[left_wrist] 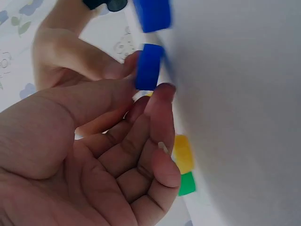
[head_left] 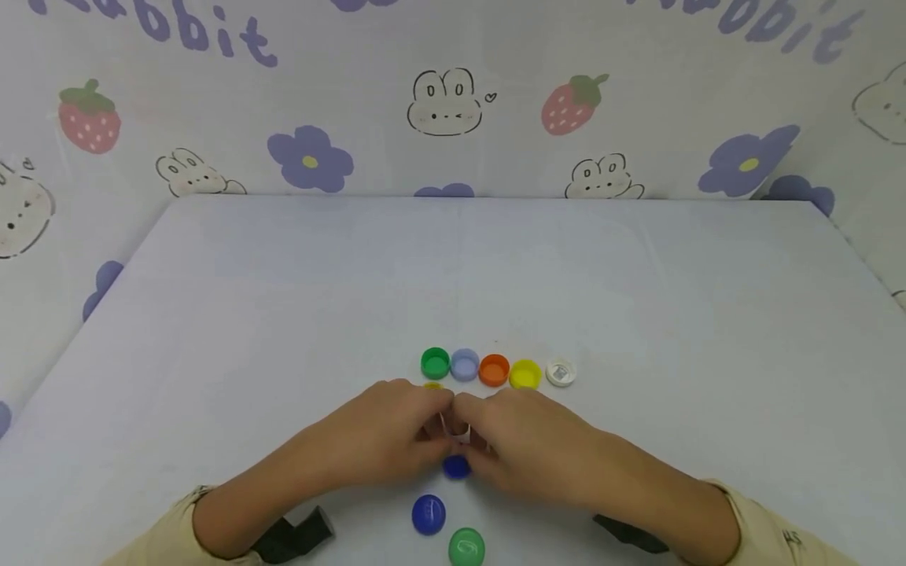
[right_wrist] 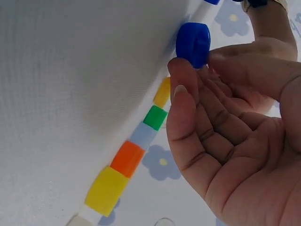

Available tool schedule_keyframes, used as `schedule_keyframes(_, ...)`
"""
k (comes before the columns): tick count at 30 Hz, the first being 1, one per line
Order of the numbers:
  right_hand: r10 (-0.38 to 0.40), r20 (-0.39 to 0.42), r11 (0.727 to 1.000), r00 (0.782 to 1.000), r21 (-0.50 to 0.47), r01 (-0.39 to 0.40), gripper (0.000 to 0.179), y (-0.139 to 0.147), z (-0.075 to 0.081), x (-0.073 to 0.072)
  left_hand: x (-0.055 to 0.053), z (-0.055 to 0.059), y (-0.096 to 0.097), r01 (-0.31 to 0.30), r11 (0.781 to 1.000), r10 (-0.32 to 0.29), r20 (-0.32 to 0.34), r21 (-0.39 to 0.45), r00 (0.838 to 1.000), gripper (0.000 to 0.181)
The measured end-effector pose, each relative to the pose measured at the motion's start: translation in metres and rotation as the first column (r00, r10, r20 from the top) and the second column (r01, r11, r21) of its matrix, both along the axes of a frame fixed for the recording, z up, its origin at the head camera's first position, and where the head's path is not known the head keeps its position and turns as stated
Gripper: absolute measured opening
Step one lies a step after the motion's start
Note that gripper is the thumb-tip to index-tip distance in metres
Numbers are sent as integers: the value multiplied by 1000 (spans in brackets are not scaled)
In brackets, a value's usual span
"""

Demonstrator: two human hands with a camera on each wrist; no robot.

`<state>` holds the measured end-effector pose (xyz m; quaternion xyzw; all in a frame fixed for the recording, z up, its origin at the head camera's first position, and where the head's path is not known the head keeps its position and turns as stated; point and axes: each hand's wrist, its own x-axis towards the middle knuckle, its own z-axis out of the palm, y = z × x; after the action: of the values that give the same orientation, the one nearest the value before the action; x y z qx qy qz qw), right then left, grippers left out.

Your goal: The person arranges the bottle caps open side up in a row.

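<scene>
Both hands meet at the front middle of the table in the head view, fingers curled and tips close together. My left hand [head_left: 396,432] and my right hand [head_left: 527,440] have their thumb tips at the edge of a blue bottle cap [head_left: 457,468]. In the left wrist view the blue cap [left_wrist: 149,67] sits between left thumb and fingertips. The right wrist view shows the same cap [right_wrist: 193,44] with thumb and fingertips against it, close to the tabletop. A pale curved patch shows between the hands. A yellow cap [head_left: 433,386] is mostly hidden behind the left hand.
Beyond the hands runs a row of caps: green [head_left: 435,363], lilac [head_left: 465,365], orange [head_left: 494,369], yellow [head_left: 525,374] and white [head_left: 561,373]. Nearer the body lie another blue cap [head_left: 429,515] and a light green one [head_left: 467,546]. A printed cloth [head_left: 382,102] hangs behind the white table [head_left: 283,299].
</scene>
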<state>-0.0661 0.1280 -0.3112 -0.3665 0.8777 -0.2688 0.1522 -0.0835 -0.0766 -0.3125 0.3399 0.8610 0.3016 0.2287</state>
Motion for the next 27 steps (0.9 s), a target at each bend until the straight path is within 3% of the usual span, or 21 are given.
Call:
schedule_keyframes(6, 15, 24, 997, 1000, 71, -16, 27, -1, 1, -3, -3, -1, -2, -5, 1000, 5, 4, -27, 1000, 14)
schedule_keyframes(11, 13, 30, 987, 999, 158, -18, 35, -2, 0, -2, -4, 1, -2, -13, 993, 18, 45, -117, 999, 28)
schedule_keyframes(15, 13, -8, 985, 1000, 171, -12, 34, -1, -4, -1, -4, 0, 2, -15, 984, 24, 54, -177, 998, 35)
schedule_keyframes(21, 13, -16, 986, 1000, 166, -10, 29, -2, -7, -3, -2, -4, 5, -9, 982, 11, 9, -191, 1000, 33)
schedule_keyframes(27, -38, -53, 971, 998, 235, 50, 30, -3, -2, -5, 1, -6, 5, -26, 984, 14, -70, -177, 997, 27)
